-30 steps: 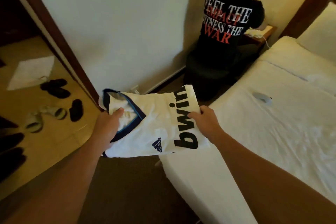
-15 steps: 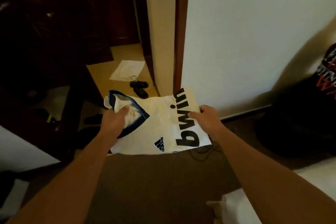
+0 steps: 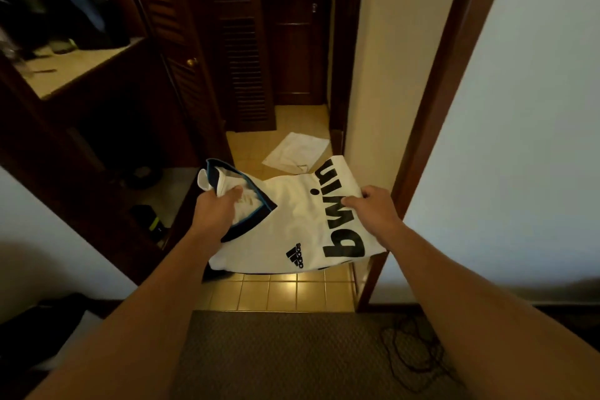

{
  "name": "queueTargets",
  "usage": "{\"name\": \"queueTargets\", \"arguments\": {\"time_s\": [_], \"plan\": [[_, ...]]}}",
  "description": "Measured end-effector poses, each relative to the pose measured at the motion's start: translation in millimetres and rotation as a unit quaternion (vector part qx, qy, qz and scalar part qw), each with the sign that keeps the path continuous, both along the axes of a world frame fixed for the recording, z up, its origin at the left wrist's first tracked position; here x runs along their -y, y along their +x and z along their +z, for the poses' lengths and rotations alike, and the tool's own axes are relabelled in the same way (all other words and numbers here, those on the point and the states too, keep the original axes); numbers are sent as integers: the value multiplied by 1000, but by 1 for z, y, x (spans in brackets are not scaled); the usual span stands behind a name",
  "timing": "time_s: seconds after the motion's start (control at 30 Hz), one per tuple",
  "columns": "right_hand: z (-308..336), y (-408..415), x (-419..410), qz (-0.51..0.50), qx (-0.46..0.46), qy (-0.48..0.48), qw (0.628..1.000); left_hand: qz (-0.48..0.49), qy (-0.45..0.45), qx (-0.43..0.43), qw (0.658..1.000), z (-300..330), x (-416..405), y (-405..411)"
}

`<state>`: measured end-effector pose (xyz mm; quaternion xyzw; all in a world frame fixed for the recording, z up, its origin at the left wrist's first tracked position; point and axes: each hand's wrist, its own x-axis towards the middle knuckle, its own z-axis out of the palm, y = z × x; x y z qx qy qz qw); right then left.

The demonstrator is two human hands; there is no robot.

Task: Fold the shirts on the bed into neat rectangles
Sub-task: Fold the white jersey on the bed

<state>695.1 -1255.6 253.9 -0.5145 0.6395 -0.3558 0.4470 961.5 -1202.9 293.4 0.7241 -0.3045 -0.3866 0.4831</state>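
A person carries a folded white football jersey (image 3: 292, 227), printed "bwin", flat in the air above a tiled floor (image 3: 279, 295) in a doorway, with no bed in view. The left hand (image 3: 216, 214) grips the navy V-neck collar end, thumb tucked into the neckline; the right hand (image 3: 373, 209) pinches the opposite edge beside the lettering. To set it down well, both grips likely need to stay level and taut, so the layers do not slide apart or sag before landing.
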Motion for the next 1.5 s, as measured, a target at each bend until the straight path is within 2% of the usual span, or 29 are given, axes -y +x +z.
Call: {"name": "queueTargets", "arguments": {"time_s": [0.4, 0.73, 1.07, 1.5], "plan": [[-5, 54, 184, -3, -5, -20, 1000, 18, -15, -19, 1000, -5, 182, 48], [-1, 104, 352, -56, -4, -34, 998, -34, -23, -22, 999, 2, 381, 99], [4, 116, 515, -76, -17, -48, 996, -57, -45, -15, 997, 13, 555, 106], [19, 156, 738, -9, -69, -47, 996, 32, -37, -28, 998, 2, 730, 145]]}}
